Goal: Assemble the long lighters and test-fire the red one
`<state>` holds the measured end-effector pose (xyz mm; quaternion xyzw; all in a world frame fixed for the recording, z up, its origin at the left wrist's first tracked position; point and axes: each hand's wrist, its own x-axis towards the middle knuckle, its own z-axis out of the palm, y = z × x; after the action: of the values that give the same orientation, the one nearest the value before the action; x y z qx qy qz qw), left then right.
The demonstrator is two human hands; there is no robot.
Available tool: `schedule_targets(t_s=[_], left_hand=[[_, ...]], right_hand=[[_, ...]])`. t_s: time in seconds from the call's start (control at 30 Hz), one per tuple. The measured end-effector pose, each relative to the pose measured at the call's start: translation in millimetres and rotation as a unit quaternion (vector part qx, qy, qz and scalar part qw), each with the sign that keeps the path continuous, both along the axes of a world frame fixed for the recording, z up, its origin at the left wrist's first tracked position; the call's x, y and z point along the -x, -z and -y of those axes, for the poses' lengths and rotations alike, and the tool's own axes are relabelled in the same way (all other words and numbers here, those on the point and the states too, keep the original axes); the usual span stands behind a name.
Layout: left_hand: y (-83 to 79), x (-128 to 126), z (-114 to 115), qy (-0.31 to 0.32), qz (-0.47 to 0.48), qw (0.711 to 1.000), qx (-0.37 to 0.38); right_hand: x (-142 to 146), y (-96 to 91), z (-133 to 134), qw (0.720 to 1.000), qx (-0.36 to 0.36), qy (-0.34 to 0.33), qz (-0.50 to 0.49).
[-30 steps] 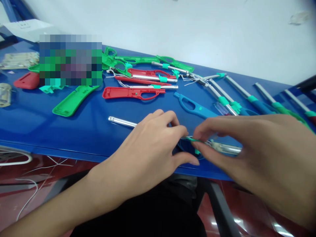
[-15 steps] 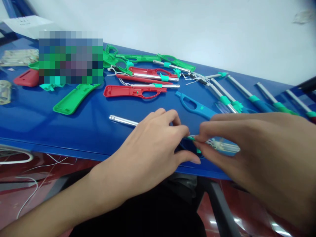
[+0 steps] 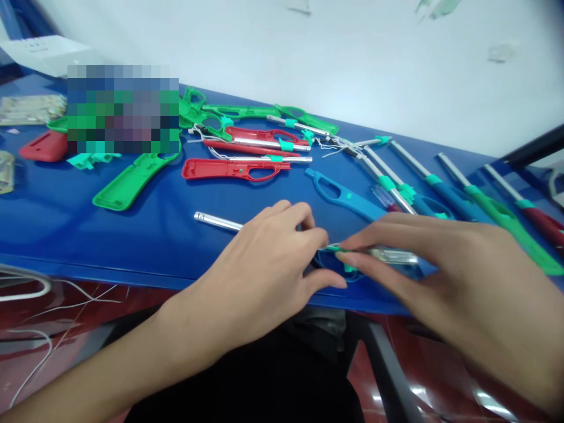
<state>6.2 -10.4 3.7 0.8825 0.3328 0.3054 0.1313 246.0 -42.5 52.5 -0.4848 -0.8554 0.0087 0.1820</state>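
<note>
In front of me on the blue table lies a long-reach lighter in an open blue half-shell, its metal tube (image 3: 215, 221) pointing left. My left hand (image 3: 282, 252) lies over the lighter, fingers curled round it where the tube enters the shell and thumb stretched to the right. Thumb and forefinger of my right hand (image 3: 423, 258) are pinched together at a white wire and a small green part (image 3: 335, 249); which of these they grip is hidden. A clear fuel tank (image 3: 394, 256) shows behind the right fingertips.
Beyond my hands lie a blue half-shell (image 3: 348, 197), a red half-shell (image 3: 233, 169) and a green half-shell (image 3: 127, 185). Several lighters with metal tubes, among them a green lighter (image 3: 506, 217), line the right side. A pixelated patch covers the left back. The table's edge (image 3: 132, 279) runs near me.
The view has turned slightly right, so the table's things sit further left and more lighters show at the right. Both hands stay at the same lighter; my right fingers have shifted only slightly.
</note>
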Motion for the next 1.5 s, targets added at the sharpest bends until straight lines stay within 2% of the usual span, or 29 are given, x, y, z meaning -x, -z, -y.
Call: schedule_targets(t_s=[0.13, 0.23, 0.3, 0.5, 0.7, 0.97, 1.13, 1.5], left_hand=[[-1.3, 1.9, 2.7, 0.000, -0.015, 1.000, -0.022], [-6.3, 0.2, 2.6, 0.005, -0.005, 0.999, -0.031], [-10.8, -2.1, 0.2, 0.020, -0.006, 0.999, -0.042], [-13.1, -6.3, -9.4, 0.076, -0.051, 0.993, -0.080], [-5.4, -7.0, -10.1, 0.057, -0.026, 0.994, -0.089], [-8.2, -8.2, -5.7, 0.024, -0.028, 0.997, -0.062], [-8.3, -6.4, -4.6, 0.025, -0.029, 0.995, -0.088], [-7.1, -8.9, -7.8, 0.017, -0.018, 0.999, -0.049]], right_hand=[[-35.9, 12.9, 15.8, 0.997, -0.003, 0.066, -0.037], [-56.4, 26.7, 22.8, 0.997, 0.015, 0.058, -0.038], [-60.3, 33.9, 23.7, 0.997, 0.020, 0.048, -0.058], [-52.0, 45.0, 23.7, 0.987, 0.022, 0.033, -0.154], [-49.0, 55.1, 27.3, 0.977, 0.012, 0.043, -0.211], [-44.1, 52.7, 29.4, 0.977, 0.005, 0.041, -0.207], [-42.4, 52.5, 29.5, 0.979, -0.016, 0.031, -0.201], [-35.5, 52.2, 28.1, 0.981, -0.048, 0.039, -0.182]])
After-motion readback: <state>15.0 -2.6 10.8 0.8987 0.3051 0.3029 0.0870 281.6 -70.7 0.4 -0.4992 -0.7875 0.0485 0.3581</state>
